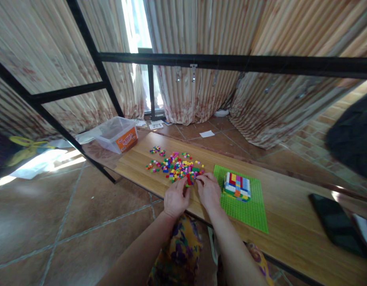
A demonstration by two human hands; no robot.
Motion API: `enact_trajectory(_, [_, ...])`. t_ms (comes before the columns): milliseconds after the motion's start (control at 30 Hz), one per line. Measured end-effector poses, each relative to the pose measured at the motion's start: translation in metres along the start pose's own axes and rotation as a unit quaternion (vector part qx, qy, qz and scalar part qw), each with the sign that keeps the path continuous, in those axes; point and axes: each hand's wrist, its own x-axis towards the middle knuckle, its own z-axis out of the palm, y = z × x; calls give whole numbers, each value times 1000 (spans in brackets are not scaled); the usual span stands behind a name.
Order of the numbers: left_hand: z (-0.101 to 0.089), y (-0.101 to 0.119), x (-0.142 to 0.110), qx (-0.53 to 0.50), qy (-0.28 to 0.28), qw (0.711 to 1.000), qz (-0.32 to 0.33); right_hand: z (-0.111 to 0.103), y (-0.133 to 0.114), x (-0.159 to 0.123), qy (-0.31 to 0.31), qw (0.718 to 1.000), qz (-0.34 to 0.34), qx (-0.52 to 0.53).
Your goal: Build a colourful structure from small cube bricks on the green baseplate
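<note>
At the near edge of a pile of small coloured toy bricks, my two hands work close together. My left hand is closed, with thumb and fingers around a red toy brick at the pile's edge. My right hand is pinched beside it, its fingertips by a small purple brick; whether it grips that one I cannot make out. To the right lies a green studded baseplate. On it stands a block-shaped brick build with white, red, yellow and blue rows on top and an orange piece at the front.
The bricks lie on a long wooden table. A clear plastic box with an orange label stands at the far left. A dark tablet-like slab lies at the right end. Black metal bars and curtains are beyond.
</note>
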Motion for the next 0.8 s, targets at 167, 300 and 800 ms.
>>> enact_trajectory(167, [0, -1, 1, 11, 11, 1000, 0, -30, -2, -20, 13, 999, -3, 46])
enact_trajectory(300, [0, 0, 2, 25, 16, 1000, -1, -65, 18, -38, 69, 996, 34, 47])
enact_trajectory(800, [-3, 3, 5, 56, 8, 998, -3, -90, 67, -42, 116, 991, 58, -14])
